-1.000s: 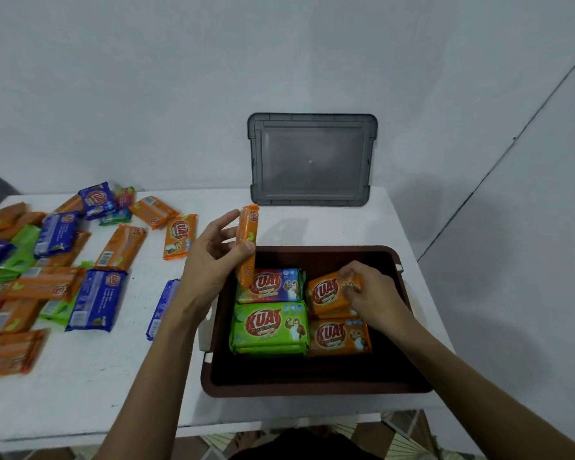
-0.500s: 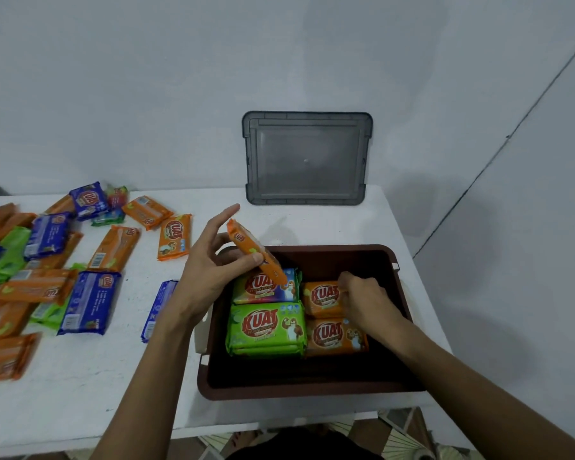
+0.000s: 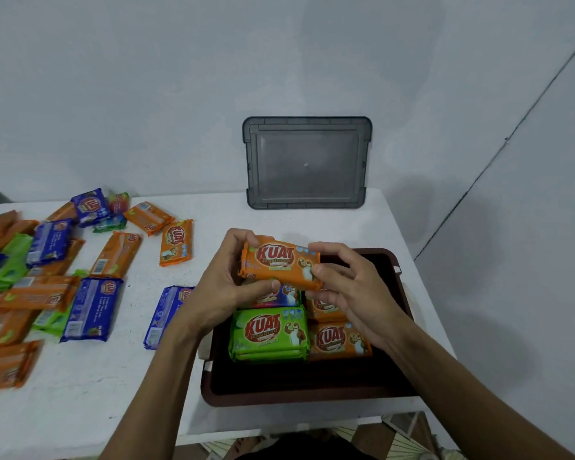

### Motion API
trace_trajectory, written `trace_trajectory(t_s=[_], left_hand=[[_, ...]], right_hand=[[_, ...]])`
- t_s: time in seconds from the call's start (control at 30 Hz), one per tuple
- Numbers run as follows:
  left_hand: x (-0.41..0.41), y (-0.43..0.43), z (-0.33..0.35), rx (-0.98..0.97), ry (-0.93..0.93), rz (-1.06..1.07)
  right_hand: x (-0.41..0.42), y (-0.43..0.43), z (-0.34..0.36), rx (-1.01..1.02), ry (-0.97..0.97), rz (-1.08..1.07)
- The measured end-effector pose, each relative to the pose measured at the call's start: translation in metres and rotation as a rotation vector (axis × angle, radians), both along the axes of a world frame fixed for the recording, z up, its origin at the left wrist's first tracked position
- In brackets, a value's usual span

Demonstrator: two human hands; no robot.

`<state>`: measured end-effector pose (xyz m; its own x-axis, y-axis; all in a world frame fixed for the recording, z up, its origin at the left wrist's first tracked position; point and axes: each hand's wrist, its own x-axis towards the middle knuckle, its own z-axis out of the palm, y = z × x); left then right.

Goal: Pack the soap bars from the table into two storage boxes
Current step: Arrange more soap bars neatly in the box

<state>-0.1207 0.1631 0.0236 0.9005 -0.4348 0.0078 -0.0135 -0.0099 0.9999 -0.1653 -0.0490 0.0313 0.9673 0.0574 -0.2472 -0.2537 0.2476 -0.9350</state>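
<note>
I hold the orange-wrapped soap bar (image 3: 281,262) label-up between both hands, above the far half of the dark brown plastic storage box (image 3: 312,395). My left hand (image 3: 224,287) grips its left end, fingers curled over the far edge and thumb under the near one. My right hand (image 3: 352,287) pinches the right end. I judge the two-handed hold is there to keep the bar flat and square, so it drops in line with those already packed.

Inside the box, a green-wrapped bar (image 3: 269,332) and an orange packed bar (image 3: 341,340) lie side by side, with more bars behind them, partly hidden by my hands. The near strip of the floor is bare.

The box sits at the right end of the white worktop (image 3: 80,400), close to me. The loose wrapped bars (image 3: 93,307), blue, orange and green, are spread to my left, so most of the packing is still ahead. The grey plastic lid (image 3: 306,162) leans against the wall behind, out of the way. I see no second box.
</note>
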Motion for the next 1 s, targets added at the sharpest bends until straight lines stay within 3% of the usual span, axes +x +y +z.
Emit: trace_trajectory(t_s=[0.07, 0.17, 0.33, 0.47, 0.57, 1.0], left_hand=[[-0.001, 0.001, 0.001, 0.055, -0.045, -0.018], [-0.001, 0.002, 0.0, 0.145, -0.087, -0.041], [-0.006, 0.006, -0.009, 0.368, -0.266, -0.038], [-0.002, 0.017, -0.02, 0.597, -0.553, 0.107], [0.002, 0.024, -0.028, 0.677, -0.66, 0.209], [-0.01, 0.025, -0.052, 0.713, -0.624, 0.251]], right_hand=[[0.001, -0.001, 0.001, 0.098, 0.028, -0.013], [0.0, -0.006, 0.003, 0.085, 0.04, 0.022], [-0.011, -0.02, 0.002, -0.134, 0.012, 0.021], [-0.021, -0.045, 0.011, -0.321, 0.022, 0.041], [-0.032, -0.061, 0.018, -0.464, 0.034, 0.081], [-0.036, -0.047, -0.021, -0.86, 0.124, 0.25]])
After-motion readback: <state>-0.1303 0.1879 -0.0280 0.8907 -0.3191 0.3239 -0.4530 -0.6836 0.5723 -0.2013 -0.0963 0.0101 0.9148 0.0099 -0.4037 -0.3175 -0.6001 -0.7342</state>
